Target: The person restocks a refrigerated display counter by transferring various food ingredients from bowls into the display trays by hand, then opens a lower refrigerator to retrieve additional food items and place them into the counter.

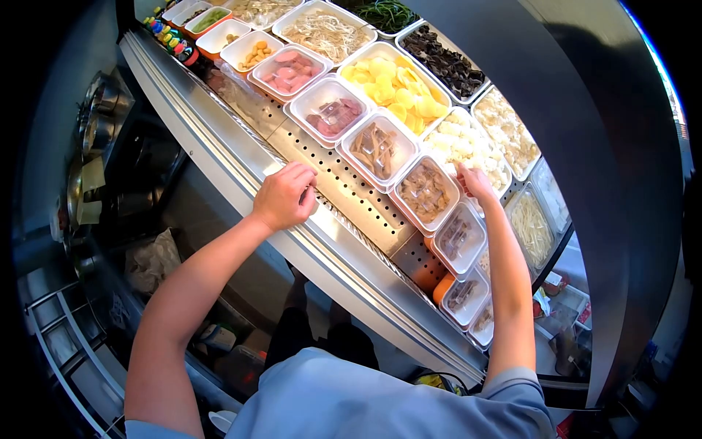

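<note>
My left hand (287, 196), its fingers curled together, is at the front ledge (329, 241) of a refrigerated display; whether anything is inside it is hidden. My right hand (475, 183) reaches to the near edge of a container of white florets (457, 146), fingers bent; what they hold, if anything, is too small to tell. Just left of that hand stands a lidded tub of brown pieces (425, 192). Beyond it lies a tub of brown strips (376, 150). Yellow slices (398, 84) fill a larger container farther back.
Tubs of pink slices (291, 71), dark red meat (333, 110), sprouts (325, 33), black fungus (442, 62) and white noodle-like strands (530, 227) line the perforated shelf (344, 175). Small bottles (175, 47) stand at the upper left. A dark curved frame (585, 146) borders the right side.
</note>
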Available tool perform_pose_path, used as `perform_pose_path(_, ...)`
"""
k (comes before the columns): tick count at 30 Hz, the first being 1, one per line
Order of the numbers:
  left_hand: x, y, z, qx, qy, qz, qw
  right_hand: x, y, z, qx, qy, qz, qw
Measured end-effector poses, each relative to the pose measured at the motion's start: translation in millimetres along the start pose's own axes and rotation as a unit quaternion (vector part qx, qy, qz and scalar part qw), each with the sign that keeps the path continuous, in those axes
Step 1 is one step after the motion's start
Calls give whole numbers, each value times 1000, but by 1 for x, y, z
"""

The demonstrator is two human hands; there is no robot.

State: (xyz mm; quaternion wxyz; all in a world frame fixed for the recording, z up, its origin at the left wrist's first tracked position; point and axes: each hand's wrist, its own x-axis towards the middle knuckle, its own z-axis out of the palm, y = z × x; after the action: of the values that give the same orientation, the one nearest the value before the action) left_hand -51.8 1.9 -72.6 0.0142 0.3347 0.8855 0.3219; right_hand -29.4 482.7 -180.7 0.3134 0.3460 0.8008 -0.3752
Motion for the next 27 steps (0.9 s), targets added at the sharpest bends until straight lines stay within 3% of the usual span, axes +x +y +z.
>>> perform_pose_path(4, 0, 1, 0, 9, -10, -6, 1000, 5, -1, 12, 90, -11, -27, 996)
perform_pose_path(5, -1, 0, -2, 13, -14, -4, 1000, 12, 0, 10, -16, 39, -28, 999)
perform_pose_path(8, -2, -3, -1, 12, -5, 0, 1000, -24, -30, 12, -75, 64, -32, 995)
perform_pose_path(10, -2, -1, -2, 6, -7, -9, 1000, 26, 14, 16, 23, 80, -87, 993)
perform_pose_path(14, -3, -3, -2, 16, -3, -11, 1000, 21, 7, 25, -265, 332, -120, 897)
perform_pose_path(20, -2, -3, -5, 0, 16, 9, 1000, 40, 13, 5, -330, 351, -148, 864)
perform_pose_path(21, -3, -4, -6, -1, 4, 7, 1000, 18, -14, 7, -177, 243, -175, 938)
perform_pose_path(22, -4, -3, -7, 3, 5, 4, 1000, 4, -33, 9, -17, 125, -193, 973)
perform_pose_path(23, -3, -2, -9, 4, 2, 4, 1000, 8, -39, 17, 96, 46, -196, 975)
perform_pose_path(24, -2, -2, -9, 6, 0, 4, 1000, 13, -43, 20, 96, 45, -201, 974)
perform_pose_path(26, -2, -2, -9, 9, 6, 11, 1000, 17, -42, 23, 155, -3, -88, 984)
perform_pose_path(27, -2, -2, -9, 6, 3, 9, 1000, 30, -32, 20, 121, -4, -102, 987)
